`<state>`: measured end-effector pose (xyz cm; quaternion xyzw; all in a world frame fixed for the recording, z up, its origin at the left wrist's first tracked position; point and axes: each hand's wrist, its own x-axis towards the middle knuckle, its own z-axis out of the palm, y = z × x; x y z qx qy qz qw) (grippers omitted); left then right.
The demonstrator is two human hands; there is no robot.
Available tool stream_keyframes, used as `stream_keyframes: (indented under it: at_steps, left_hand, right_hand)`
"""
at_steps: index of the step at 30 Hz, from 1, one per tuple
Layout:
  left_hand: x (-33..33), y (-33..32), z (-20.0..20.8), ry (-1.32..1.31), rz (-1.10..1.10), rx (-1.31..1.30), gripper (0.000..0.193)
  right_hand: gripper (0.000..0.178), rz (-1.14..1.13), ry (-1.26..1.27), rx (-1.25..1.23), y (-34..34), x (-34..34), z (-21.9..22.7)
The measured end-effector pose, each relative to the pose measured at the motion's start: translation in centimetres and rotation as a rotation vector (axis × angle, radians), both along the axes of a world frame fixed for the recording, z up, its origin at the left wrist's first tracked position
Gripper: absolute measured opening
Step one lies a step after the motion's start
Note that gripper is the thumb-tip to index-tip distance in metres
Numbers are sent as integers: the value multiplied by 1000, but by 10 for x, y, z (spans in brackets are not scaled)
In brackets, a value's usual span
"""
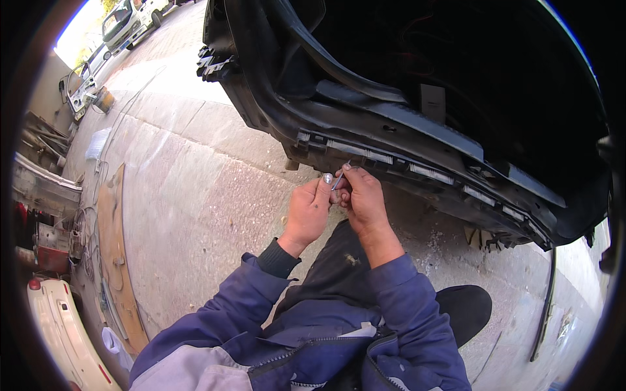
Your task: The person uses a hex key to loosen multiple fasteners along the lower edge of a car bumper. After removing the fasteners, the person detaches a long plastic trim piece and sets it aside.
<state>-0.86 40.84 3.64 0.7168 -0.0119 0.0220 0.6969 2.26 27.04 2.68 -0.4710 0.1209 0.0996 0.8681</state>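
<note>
My two hands meet in front of the dark rear end of a car [385, 133]. Between the fingertips of my right hand [366, 199] is a thin, light-coloured rod [338, 180], slanting up toward the car's lower edge. My left hand [308, 207] is closed at the rod's lower end, with its thumb on top and a shiny spot at the thumb tip. What else its fingers may hold is hidden. Just beyond the fingertips runs a strip with several pale, ribbed inserts [430, 174] along the car's edge.
The trunk opening gapes above. A long brown board [117, 260] lies on the concrete floor at left, near cables and a cream car panel [65, 332]. A car door [79, 91] stands farther off, and a white vehicle [127, 26] is parked outside. A dark strip [546, 306] hangs down at right.
</note>
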Motion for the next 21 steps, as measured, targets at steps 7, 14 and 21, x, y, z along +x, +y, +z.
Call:
stream_keyframes:
  at_steps: [7, 14, 21]
  left_hand:
    - [-11, -12, -14, 1, 13, -165, 50]
    - [-10, -16, -19, -362, 96, 383, 47]
    - [-20, -20, -6, 400, -25, -519, 53]
  right_hand:
    - [25, -14, -9, -12, -2, 4, -6]
    - [22, -32, -23, -111, -8, 5, -9]
    - [23, -48, -17, -103, -2, 6, -12]
